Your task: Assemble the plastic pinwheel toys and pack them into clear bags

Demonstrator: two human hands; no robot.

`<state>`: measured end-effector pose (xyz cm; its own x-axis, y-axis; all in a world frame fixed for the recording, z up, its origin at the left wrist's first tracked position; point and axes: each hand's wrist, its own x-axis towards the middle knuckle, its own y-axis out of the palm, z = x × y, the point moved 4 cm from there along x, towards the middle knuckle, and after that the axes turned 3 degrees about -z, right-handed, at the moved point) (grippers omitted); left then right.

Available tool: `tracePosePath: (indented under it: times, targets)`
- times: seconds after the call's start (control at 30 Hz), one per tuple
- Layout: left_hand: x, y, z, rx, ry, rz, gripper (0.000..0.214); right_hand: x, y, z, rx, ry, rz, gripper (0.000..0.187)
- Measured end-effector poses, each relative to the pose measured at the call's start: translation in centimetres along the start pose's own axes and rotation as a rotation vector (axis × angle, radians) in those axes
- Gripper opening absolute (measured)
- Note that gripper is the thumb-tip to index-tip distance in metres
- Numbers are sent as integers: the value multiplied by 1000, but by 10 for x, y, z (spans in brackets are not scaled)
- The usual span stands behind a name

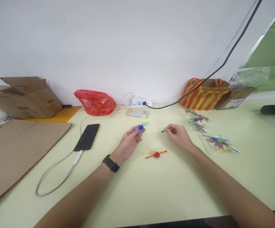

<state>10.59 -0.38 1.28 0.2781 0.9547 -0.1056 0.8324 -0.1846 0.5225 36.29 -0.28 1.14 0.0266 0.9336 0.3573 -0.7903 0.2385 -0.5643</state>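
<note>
My left hand [129,142], with a black watch on its wrist, pinches a small blue round spinner base [140,127] between thumb and fingers. A bright green round piece [144,122] lies on the table just beyond it. My right hand [178,136] is closed in a pinch at several thin arrows [160,131], white, black and green, low over the table. Which arrow its fingertips hold, if any, is hidden. Nearer to me, a red arrow spinner [156,155] lies beside a yellow arrow spinner [152,151], partly overlapping it.
Clear bags of coloured spinner parts [219,144] lie to the right, near a pair of glasses [191,112]. A phone [87,137] with a cable lies left. Behind are a red plastic bag [95,103], a power strip [138,104], a striped bag [196,95] and a carton [30,98].
</note>
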Motion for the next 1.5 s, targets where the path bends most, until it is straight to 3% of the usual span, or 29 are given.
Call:
tracePosePath:
  times: [0.1,0.37,0.57,0.73,0.87,1.0,1.07,1.2,1.3,1.43,1.5]
  targets:
    - [1,-3,-4,-78,-12,-4,28,-3,8,-2,-226,-69,91,17]
    - [12,-25,-38,-139,118,-118,39,-5,12,-2,-385,-66,151,21]
    - [24,-54,-53,-177,180,-214,19,-4,13,-2,-426,-42,160,20]
    - [28,-65,-59,-204,190,-273,10,-4,13,-3,-481,-60,144,19]
    - [29,-66,-57,-214,147,-344,13,-4,13,-5,-503,-94,139,19]
    - [28,-66,-55,-291,50,-345,48,-4,14,-5,-507,-110,143,17]
    - [29,-67,-55,-264,37,-356,51,-5,14,-5,-506,-116,143,17]
    - [33,-75,-53,26,127,-379,18,-6,15,-4,-490,-126,149,17]
    - [35,-81,-46,460,183,-392,30,-7,16,-2,-469,-142,143,16]
    - [32,-79,-42,1147,410,-360,49,-9,15,6,-394,-219,101,14]
    - [29,-74,-41,1319,477,-351,62,-10,14,11,-347,-268,68,13]
